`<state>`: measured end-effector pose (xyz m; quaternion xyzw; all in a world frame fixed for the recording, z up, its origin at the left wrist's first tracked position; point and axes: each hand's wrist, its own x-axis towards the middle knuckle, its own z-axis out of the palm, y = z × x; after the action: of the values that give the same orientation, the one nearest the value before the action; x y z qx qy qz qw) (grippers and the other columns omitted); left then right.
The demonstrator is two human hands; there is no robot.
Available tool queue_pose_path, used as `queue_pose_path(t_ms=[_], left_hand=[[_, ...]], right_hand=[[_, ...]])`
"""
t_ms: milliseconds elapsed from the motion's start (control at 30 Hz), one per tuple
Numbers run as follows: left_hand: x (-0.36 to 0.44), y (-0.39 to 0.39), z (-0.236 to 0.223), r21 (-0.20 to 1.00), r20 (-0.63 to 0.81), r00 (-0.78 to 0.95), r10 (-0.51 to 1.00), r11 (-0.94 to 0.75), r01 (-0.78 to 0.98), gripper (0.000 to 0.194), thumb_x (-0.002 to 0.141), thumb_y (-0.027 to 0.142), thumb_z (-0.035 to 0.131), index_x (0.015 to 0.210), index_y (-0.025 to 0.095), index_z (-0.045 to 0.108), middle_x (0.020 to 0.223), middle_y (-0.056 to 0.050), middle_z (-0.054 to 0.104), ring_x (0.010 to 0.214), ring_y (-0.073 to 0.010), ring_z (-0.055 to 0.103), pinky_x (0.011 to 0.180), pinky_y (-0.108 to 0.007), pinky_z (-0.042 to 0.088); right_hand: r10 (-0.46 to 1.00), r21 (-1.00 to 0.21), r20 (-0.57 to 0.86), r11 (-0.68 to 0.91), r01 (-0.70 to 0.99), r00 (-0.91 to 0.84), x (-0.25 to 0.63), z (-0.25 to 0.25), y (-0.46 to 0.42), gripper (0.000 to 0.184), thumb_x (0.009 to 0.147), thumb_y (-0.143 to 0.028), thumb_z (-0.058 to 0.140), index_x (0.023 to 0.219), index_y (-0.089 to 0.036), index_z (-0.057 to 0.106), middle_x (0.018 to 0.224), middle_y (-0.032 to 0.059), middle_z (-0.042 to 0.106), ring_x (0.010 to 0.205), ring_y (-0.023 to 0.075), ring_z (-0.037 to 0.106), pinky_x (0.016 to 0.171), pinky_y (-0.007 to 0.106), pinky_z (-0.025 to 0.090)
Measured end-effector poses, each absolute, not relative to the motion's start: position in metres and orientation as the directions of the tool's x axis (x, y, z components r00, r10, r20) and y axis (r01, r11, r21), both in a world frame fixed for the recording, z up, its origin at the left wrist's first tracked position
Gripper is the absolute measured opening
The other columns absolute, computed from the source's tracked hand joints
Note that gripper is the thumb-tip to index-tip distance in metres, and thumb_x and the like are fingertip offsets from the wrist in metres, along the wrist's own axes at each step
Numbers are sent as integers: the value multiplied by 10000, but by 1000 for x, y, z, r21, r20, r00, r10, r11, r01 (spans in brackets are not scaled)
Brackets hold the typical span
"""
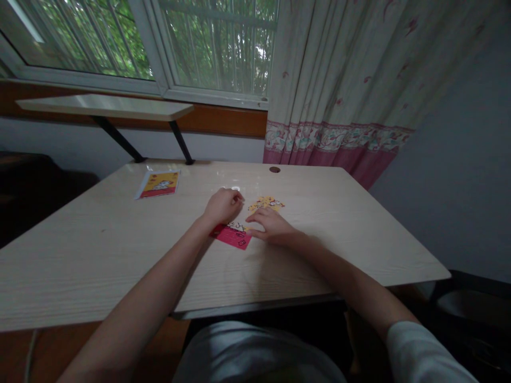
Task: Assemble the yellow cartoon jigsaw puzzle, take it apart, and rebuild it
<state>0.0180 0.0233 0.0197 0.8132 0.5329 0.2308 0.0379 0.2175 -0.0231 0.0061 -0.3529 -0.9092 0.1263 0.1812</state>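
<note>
Pink-red puzzle pieces (pixel 235 236) lie joined in a block on the desk, with a whitish, black-lined part along the upper edge. My left hand (pixel 224 206) is over the upper left of this block, fingers curled in and tips together; what they hold, if anything, is too small to make out. My right hand (pixel 272 225) rests at the block's right side, thumb and fingers apart, its thumb close to the pink edge. Just beyond it lies a loose cluster of yellow puzzle pieces (pixel 263 202), partly covered by the fingers.
A picture card (pixel 162 183) in yellow and red, with a white figure, lies at the desk's back left. A raised shelf (pixel 131 108) on black legs stands behind it. The pale wooden desk (pixel 359 234) has a round cable hole (pixel 274 169) near the curtain (pixel 319 106).
</note>
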Motion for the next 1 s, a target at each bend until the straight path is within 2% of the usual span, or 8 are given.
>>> queue_pose_path(t_ms=[100, 200, 267, 367, 467, 533, 767, 1000], left_hand=[[-4, 22, 32, 321, 180, 308, 934, -352, 879, 243, 736, 370, 526, 762, 178, 673, 712, -64, 670, 628, -174, 563, 587, -259, 373], [-19, 18, 39, 383, -60, 440, 896, -386, 839, 274, 670, 445, 586, 679, 176, 640, 589, -22, 612, 522, -139, 511, 505, -234, 329], [-20, 13, 40, 454, -152, 509, 847, -397, 798, 298, 598, 440, 647, 735, 176, 628, 573, 3, 577, 508, -132, 490, 483, -225, 318], [-9, 5, 40, 493, -152, 577, 803, -444, 748, 388, 522, 407, 700, 826, 182, 611, 641, 9, 562, 569, -143, 501, 507, -219, 336], [5, -3, 43, 423, -115, 621, 775, -528, 737, 409, 482, 385, 724, 818, 186, 601, 773, -21, 568, 718, -179, 524, 600, -229, 366], [11, -7, 45, 383, -123, 630, 767, -549, 743, 395, 476, 370, 728, 791, 183, 583, 786, -27, 556, 756, -192, 516, 627, -236, 366], [14, -8, 45, 391, -189, 632, 752, -532, 751, 378, 513, 349, 712, 775, 176, 501, 741, -22, 540, 710, -185, 490, 589, -242, 353], [9, -7, 43, 541, -217, 663, 717, -477, 693, 398, 544, 269, 657, 904, 189, 508, 670, 29, 529, 614, -146, 489, 536, -219, 333]], right_hand=[[693, -377, 176, 703, 603, -699, 213, 7, -29, 398, 795, -438, 594, 1106, -189, 592, 1088, 82, 570, 1033, 218, 477, 913, 351, 347], [695, -404, 82, 678, 614, -714, 220, 14, -27, 341, 801, -375, 597, 1071, -167, 595, 1079, 96, 561, 1043, 220, 472, 919, 351, 353], [704, -427, 3, 643, 636, -710, 228, 20, -25, 327, 775, -333, 628, 1044, -149, 594, 1059, 105, 565, 1034, 225, 478, 908, 350, 365], [721, -454, -89, 585, 672, -687, 238, 26, -21, 339, 720, -314, 675, 1006, -153, 593, 1035, 99, 575, 1002, 225, 495, 875, 342, 387], [728, -460, -96, 572, 679, -679, 242, 27, -20, 319, 686, -289, 688, 963, -163, 591, 1006, 82, 581, 961, 214, 509, 841, 321, 402], [722, -475, -89, 574, 667, -686, 242, 28, -22, 298, 677, -245, 677, 945, -161, 577, 984, 72, 583, 921, 199, 517, 804, 299, 413], [723, -657, -125, 453, 603, -680, 236, 30, -27, 260, 698, -124, 596, 946, -150, 523, 851, 17, 591, 676, 103, 515, 583, 198, 396], [791, -730, -47, 389, 562, -610, 236, 22, -19, 159, 702, -107, 591, 859, -132, 589, 702, -14, 570, 612, 84, 500, 573, 197, 382]])
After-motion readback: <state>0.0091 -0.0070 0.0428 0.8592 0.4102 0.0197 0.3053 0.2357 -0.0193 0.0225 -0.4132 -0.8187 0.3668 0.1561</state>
